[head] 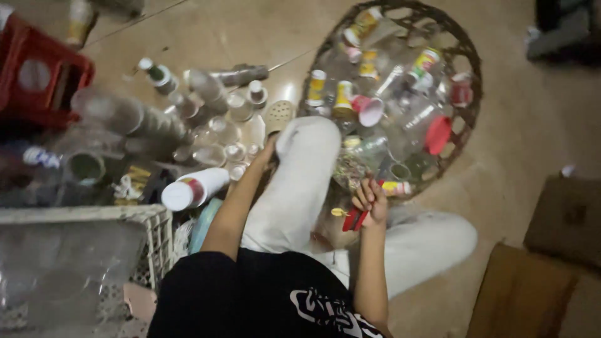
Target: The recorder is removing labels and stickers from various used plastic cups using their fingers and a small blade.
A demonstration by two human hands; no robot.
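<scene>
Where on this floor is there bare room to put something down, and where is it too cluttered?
Bare floor lies right of the round woven basket, up to the brown boxes. Another bare strip runs along the top, between the red crate and the basket. Crowded: the clear plastic cups and bottles by the left hand, and the basket beyond the right hand.

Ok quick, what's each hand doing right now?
Left hand: reaching down beside the raised knee, mostly hidden; its grip cannot be told.
Right hand: closed on a small red tool.
</scene>
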